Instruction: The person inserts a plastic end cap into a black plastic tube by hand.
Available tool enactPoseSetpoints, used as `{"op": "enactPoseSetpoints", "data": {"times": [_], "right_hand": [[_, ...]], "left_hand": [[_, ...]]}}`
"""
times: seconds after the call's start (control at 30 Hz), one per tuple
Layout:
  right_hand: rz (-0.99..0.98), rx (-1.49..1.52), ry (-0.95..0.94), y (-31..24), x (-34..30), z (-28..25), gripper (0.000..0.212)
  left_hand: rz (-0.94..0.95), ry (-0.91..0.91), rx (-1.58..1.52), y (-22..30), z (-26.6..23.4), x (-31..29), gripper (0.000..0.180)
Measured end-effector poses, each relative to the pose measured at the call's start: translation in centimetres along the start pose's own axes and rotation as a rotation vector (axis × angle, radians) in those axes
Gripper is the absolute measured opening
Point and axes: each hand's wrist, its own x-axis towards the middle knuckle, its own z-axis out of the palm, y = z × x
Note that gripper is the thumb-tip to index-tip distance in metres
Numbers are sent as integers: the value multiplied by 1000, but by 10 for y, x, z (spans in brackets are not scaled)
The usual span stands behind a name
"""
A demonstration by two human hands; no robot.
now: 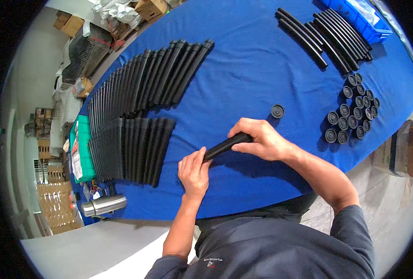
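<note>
A short black tube [221, 147] lies slantwise between my two hands, above the blue cloth. My left hand [194, 174] is closed round its lower left end. At the upper right end, my right hand [262, 141] grips it between thumb and fingers; that end looks a little thicker, but the fingers partly cover it. Just beyond my right hand a single round black cap [277, 111] with a ringed face sits on the cloth. Farther right stands a cluster of several similar black caps [343, 110].
Two rows of black tubes with thicker ends [146, 79] fill the table's left side. Thinner black tubes [339, 42] lie at the far right, beside a blue bin [378, 35]. A green bin [87, 158] and a steel flask [105, 205] stand along the left edge.
</note>
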Motion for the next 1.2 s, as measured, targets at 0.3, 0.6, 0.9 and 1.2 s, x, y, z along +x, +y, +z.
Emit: {"op": "enactPoseSetpoints", "data": {"times": [0.3,0.6,0.9,1.2], "right_hand": [[12,75,-13,8,7,13,29],[58,66,71,17,2,11,30],[103,99,98,12,3,10,33],[198,296,106,1,6,11,25]], "left_hand": [[-52,-66,91,-2,-11,-7,33],[61,128,-134,10,0,-15,33],[-363,-231,-904,40,-13,-17,20],[-739,100,-2117,-3,29,12,54]]}}
